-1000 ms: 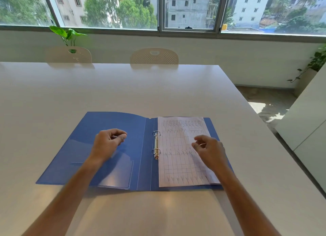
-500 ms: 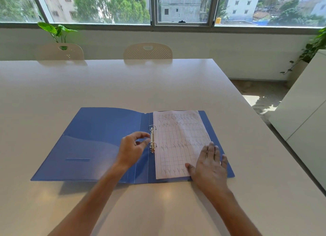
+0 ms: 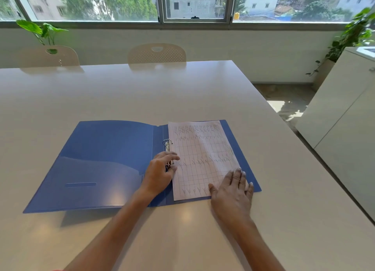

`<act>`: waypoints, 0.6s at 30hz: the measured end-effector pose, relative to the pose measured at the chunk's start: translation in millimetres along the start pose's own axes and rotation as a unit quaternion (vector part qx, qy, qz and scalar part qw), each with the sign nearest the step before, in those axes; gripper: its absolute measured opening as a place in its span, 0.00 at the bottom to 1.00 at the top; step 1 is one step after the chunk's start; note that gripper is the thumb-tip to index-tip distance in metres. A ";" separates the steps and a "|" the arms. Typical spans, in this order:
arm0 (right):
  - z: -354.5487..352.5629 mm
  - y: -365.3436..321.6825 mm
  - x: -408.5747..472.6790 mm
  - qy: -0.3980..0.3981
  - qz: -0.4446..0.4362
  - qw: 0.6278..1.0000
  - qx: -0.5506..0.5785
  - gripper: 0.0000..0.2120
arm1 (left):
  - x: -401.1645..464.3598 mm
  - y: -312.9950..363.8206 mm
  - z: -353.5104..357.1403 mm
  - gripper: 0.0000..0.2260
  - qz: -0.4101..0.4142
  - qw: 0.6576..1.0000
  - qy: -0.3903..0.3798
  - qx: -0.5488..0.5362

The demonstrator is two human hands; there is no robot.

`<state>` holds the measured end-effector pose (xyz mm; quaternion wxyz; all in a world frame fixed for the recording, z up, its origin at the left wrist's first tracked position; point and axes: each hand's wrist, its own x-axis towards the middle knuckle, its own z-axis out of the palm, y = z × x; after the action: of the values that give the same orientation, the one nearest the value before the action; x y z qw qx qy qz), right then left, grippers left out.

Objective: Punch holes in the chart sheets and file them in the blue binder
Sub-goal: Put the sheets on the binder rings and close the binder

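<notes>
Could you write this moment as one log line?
left hand: grips lower binder ring | right hand: flat on chart sheets | blue binder: open

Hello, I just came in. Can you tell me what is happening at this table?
A person is filing chart sheets in a blue binder that lies open on a white table. The sheets lie on the binder's right half, beside the metal rings. The left hand is curled around the lower ring, while the right hand lies flat on the near right corner of the sheets. Whether the rings are closed cannot be seen. No hole punch is in view.
</notes>
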<state>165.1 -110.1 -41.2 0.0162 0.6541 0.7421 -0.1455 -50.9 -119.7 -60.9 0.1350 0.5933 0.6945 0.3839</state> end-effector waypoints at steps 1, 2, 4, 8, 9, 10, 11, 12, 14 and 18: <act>0.6 0.0 -0.5 0.006 -0.001 1.000 -0.001 0.36 | -0.1 0.0 1.0 0.11 0.005 1.000 0.000 0.008; 0.9 -0.2 -1.1 0.013 -0.001 1.000 -0.002 0.35 | 0.0 0.1 1.9 0.11 0.009 1.000 0.000 0.014; 1.6 -1.0 -2.2 0.023 -0.001 1.000 -0.005 0.35 | -0.5 0.1 2.9 0.12 0.013 1.000 0.002 0.019; 4.6 -1.7 -8.8 0.048 0.012 0.999 -0.005 0.37 | -2.1 -1.8 3.1 0.12 0.012 1.000 0.004 0.007; 5.6 -0.4 -10.8 0.057 0.025 0.998 -0.005 0.38 | -2.4 -2.1 3.1 0.11 0.013 1.000 0.005 0.002; 6.5 1.9 -12.4 0.062 0.041 0.997 -0.004 0.38 | -2.6 -2.6 3.2 0.11 0.015 1.000 0.005 0.000; 6.7 4.2 -13.5 0.063 0.057 0.996 -0.001 0.38 | -2.7 -3.2 3.3 0.11 0.017 1.000 0.006 0.000; 7.0 6.3 -14.0 0.062 0.070 0.996 0.001 0.38 | -2.6 -4.0 3.3 0.11 0.018 1.000 0.006 0.000; 7.6 8.2 -13.6 0.054 0.083 0.995 0.002 0.37 | -2.7 -4.8 3.6 0.11 0.018 1.000 0.003 -0.003; 8.1 5.7 -10.8 0.051 0.081 0.995 -0.002 0.35 | -2.4 -5.5 4.0 0.11 0.030 1.000 0.006 0.001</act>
<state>170.9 -121.8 -47.7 -0.0091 0.7188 0.6866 -0.1086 -51.6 -120.4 -68.1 0.1188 0.6115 0.6778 0.3906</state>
